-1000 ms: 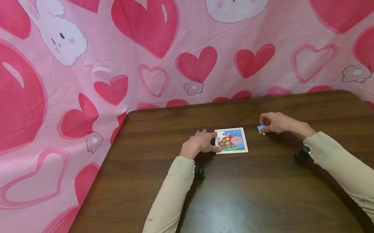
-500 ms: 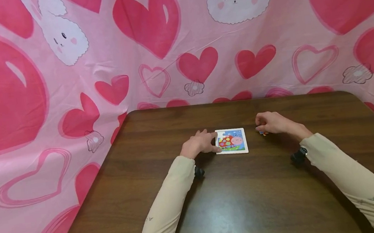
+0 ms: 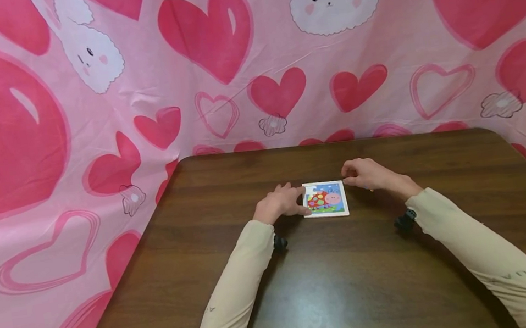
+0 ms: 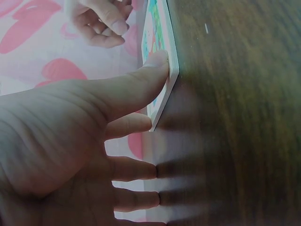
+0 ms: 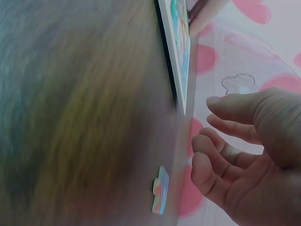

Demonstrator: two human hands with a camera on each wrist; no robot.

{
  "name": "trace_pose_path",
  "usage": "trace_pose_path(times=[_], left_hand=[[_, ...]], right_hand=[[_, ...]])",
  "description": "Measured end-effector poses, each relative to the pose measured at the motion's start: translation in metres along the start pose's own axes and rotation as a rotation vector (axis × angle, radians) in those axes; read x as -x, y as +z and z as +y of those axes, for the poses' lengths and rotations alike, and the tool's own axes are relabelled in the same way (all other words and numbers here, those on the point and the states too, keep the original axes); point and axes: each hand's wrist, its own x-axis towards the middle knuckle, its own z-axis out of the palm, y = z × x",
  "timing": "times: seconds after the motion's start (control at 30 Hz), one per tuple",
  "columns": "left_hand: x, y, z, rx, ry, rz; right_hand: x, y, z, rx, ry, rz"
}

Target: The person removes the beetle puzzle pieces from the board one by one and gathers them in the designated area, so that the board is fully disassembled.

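A square white-framed jigsaw puzzle [image 3: 338, 205] with a spotted red ladybird picture lies on the table; its upper left corner shows white. Beside its left edge is my left hand [image 3: 278, 203], fingers spread. In the left wrist view the thumb [image 4: 153, 70] rests on the frame and the index fingertip touches its corner. My right hand [image 3: 369, 173] hovers at the puzzle's upper right corner. In the right wrist view its fingers [image 5: 214, 150] curl loosely, with nothing visible between thumb and fingertips. A small blue-and-orange puzzle piece [image 5: 161, 190] lies on the table below it.
The brown wooden table [image 3: 279, 284] has rounded corners and extends toward me. A pink cloth [image 3: 217, 120] printed with hearts and rabbits hangs behind it and along its left side. Dark wrist cameras [image 3: 405, 221] sit under both sleeves.
My right hand has moved left from the puzzle piece to the puzzle's right edge, leaving a piece on the table. The left hand and puzzle have stayed in place.
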Motion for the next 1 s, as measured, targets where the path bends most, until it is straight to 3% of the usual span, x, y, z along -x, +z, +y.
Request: trace_pose_path(times=[0.27, 0.47, 1.0], left_hand=[[-0.001, 0.001, -0.001, 0.007, 0.004, 0.019], [0.003, 0.001, -0.011, 0.012, -0.022, 0.024], [-0.004, 0.001, 0.0, -0.02, 0.031, 0.013]], right_hand=[[-0.008, 0.007, -0.017, 0.08, -0.054, -0.008], [-0.019, 0.019, -0.031, 0.061, -0.105, -0.054], [-0.017, 0.025, -0.035, 0.067, -0.053, -0.107]])
